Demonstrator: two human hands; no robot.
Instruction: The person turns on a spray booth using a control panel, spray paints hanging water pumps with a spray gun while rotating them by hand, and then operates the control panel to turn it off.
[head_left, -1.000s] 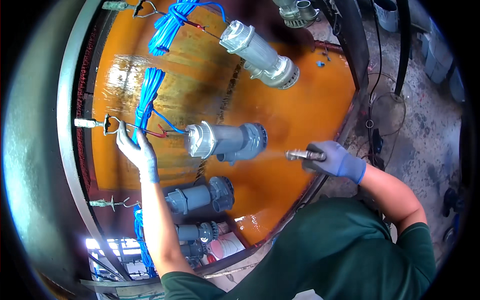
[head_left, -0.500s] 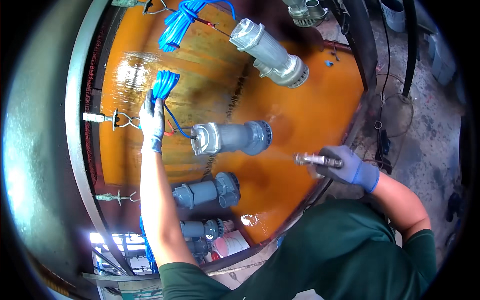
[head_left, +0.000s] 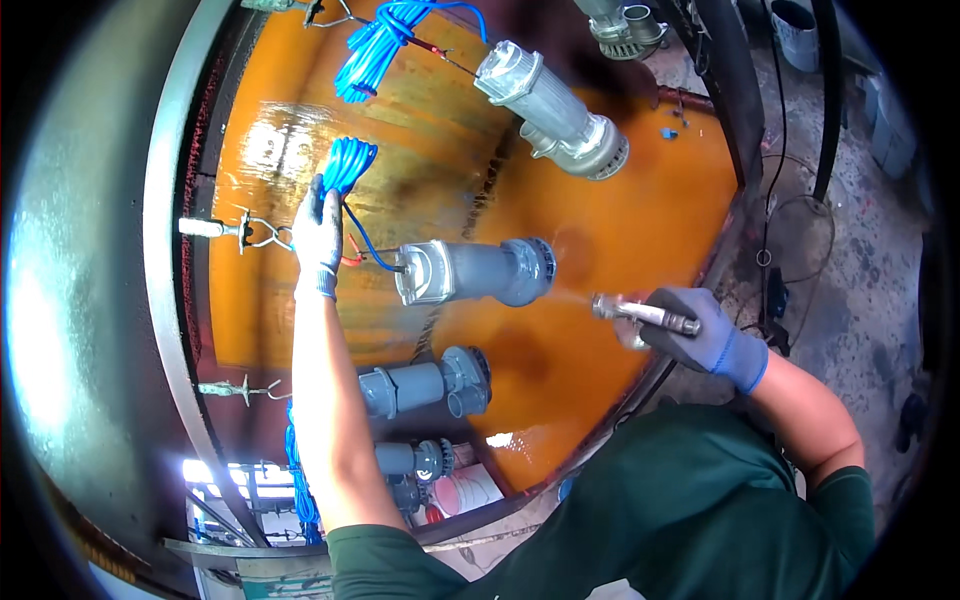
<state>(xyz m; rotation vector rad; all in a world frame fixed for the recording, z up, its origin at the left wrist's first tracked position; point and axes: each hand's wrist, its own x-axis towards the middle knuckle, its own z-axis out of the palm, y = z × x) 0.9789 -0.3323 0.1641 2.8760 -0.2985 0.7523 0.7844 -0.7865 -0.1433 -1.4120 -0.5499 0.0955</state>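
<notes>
Your left hand (head_left: 319, 238) holds blue coil (head_left: 349, 164); right hand (head_left: 692, 335) grips spray gun (head_left: 650, 314); grey pump (head_left: 478, 272) between their fingers, long axis left-to-right.

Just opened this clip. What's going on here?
A person in gloves and a green shirt has a spray gun in the right hand, its nozzle pointing at the end of a grey pump, with a faint mist between them. The left hand holds a blue cable coil beside that pump. A paler, silvery pump is on one side, a darker grey one on the other.
</notes>
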